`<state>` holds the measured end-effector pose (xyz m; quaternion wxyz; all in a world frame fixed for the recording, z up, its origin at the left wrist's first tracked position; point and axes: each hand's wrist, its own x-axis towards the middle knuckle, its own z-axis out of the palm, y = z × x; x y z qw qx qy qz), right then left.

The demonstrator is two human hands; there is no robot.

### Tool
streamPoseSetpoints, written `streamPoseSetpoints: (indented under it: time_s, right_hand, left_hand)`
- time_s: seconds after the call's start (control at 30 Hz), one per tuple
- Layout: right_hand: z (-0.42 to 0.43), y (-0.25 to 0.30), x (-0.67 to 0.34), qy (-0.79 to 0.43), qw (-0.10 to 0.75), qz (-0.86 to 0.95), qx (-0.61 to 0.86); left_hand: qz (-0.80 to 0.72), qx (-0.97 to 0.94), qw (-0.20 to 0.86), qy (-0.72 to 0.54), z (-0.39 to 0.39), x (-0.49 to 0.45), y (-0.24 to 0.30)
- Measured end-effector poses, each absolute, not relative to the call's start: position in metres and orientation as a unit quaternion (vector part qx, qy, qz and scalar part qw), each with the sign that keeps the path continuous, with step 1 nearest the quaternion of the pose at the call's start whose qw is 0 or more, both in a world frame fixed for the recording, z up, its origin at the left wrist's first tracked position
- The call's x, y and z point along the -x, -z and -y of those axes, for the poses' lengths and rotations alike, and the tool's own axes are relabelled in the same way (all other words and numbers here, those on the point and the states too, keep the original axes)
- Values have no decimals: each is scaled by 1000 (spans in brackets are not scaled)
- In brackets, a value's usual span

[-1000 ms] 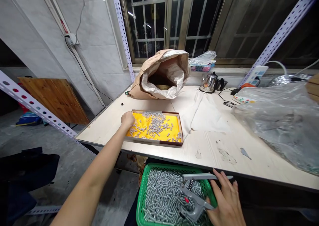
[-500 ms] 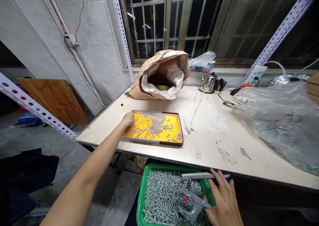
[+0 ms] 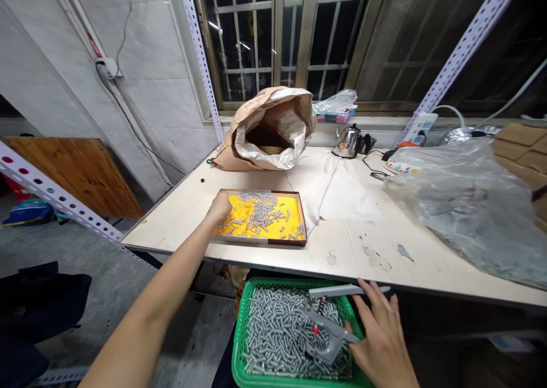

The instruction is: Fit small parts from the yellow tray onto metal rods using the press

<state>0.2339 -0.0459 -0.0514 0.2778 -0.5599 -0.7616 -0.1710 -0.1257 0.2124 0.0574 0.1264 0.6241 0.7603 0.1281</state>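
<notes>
My left hand (image 3: pixel 221 205) is at the left end of a shallow tray (image 3: pixel 285 242) with a yellow bottom, its fingers curled and mostly hidden. Scattered over the tray lie small silver screw-like pieces (image 3: pixel 261 212). My right hand (image 3: pixel 380 334) is around the spread handles of grey spring-loaded pliers (image 3: pixel 331 337) with a red spot, fingers over the upper handle and thumb by the lower one. The pliers are over a green plastic basket (image 3: pixel 240 331), which holds a thick layer of silver screw-like pieces (image 3: pixel 273 331). The basket is below the table's front edge.
Behind the tray, a large paper sack (image 3: pixel 252 131) lies with its mouth toward me on the table (image 3: pixel 171 223). A metal kettle (image 3: pixel 348 142) stands near the window. Clear plastic bags (image 3: pixel 465 200) cover the right side, beside a cardboard box (image 3: pixel 523 154).
The view has shifted slightly, so the scene sits a little further left. My left hand stays at the tray's left end, and my right hand stays on the pliers.
</notes>
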Motion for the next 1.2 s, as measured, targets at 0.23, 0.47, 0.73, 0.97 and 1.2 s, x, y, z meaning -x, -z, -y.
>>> streamPoseSetpoints:
  time_s: [0.23,0.47,0.73,0.97,1.2]
  right_hand:
    - [22,21,-220,154,268,751,583]
    - [11,5,-206,138,253,747,600]
    - [18,10,-202,126,259,737,611]
    - [20,12,-198,122,251,747,604]
    - [24,17,-196,115,244,753,600]
  left_hand:
    - [-608,-574,420,-352,-87,68,-44]
    - [-501,-364,629,-470,-8,13,-7]
    - [-531,-364,647,-409,6,-6,6]
    - [-537,-434,636,-346,8,-6,10]
    - [-536,-524,609,-260,6,0,5]
